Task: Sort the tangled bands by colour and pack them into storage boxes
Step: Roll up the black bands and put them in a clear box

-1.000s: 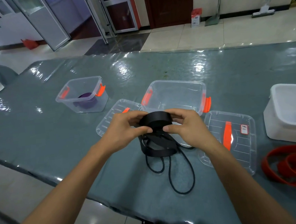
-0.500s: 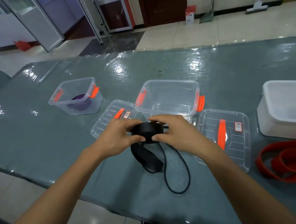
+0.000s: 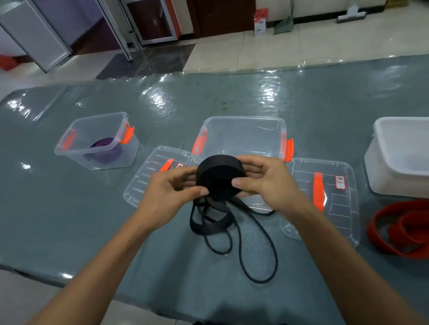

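Head view: left hand (image 3: 170,193) and right hand (image 3: 265,180) pinch a rolled black band (image 3: 220,179) between thumbs and curled fingers, above the table (image 3: 55,218), in front of a clear box (image 3: 242,135). Loose black loops (image 3: 242,238) hang from the roll onto the table. Purple band (image 3: 104,147) in the left box (image 3: 95,143); red bands (image 3: 421,228) far right, beside a white tub (image 3: 416,151). Two lids (image 3: 153,171) (image 3: 336,202) lie flat.

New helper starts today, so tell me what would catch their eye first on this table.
First, the two hands, left and right, gripping a black band roll at the centre, its loose loops trailing onto the table. Then the red bands heaped at the right edge, and the purple band in the small clear box far left.
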